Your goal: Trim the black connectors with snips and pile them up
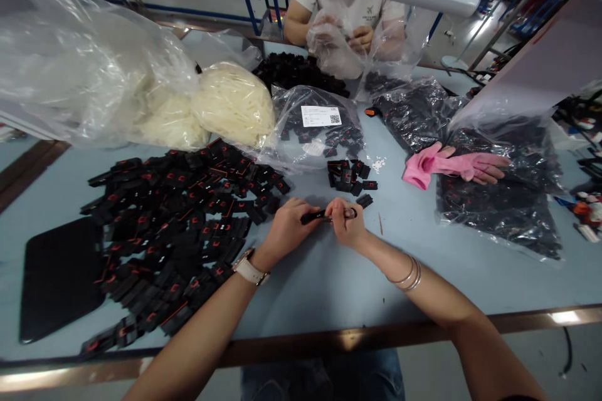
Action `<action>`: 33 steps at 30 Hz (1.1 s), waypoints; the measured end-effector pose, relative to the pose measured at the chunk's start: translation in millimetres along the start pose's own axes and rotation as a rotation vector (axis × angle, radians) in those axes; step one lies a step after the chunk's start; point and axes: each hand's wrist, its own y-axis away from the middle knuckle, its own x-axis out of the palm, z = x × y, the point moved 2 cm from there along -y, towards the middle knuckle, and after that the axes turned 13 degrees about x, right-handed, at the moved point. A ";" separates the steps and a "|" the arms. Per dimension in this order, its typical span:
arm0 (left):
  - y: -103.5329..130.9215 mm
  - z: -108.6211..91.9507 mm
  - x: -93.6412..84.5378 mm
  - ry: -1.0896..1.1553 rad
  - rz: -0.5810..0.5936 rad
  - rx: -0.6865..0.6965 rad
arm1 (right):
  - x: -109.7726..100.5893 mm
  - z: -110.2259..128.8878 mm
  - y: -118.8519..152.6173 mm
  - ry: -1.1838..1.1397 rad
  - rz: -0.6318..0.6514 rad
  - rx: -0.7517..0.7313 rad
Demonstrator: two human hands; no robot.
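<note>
Over the blue-grey table, my left hand [292, 225] and my right hand [347, 225] are close together, both closed. A slim black pen-like object [311, 217] spans the gap between them. My left fingers pinch its left part. My right fist wraps its other end, which shows near the thumb. Whether it is one piece or two, I cannot tell. A small group of black plastic connectors [347, 175] with red-orange parts lies just beyond my hands. To the left spreads a large heap of similar black connectors [188, 207]. Tiny white pieces [378, 164] lie beside the small group.
A black tray [61, 279] lies at the left. Bags of cream-coloured parts [235, 103] and a labelled bag [321, 116] stand behind the heap. Pink gloves [451, 165] rest on dark bagged parts [498, 213] at the right. Opposite, a person [348, 19] handles a clear bag.
</note>
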 end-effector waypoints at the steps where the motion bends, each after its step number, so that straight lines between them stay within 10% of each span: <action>1: -0.1 0.1 0.0 0.003 0.000 0.003 | 0.3 0.0 0.1 0.005 -0.002 -0.015; 33: -0.4 -0.5 -1.0 0.009 0.015 -0.007 | 2.1 -11.3 2.8 -0.123 -0.019 0.168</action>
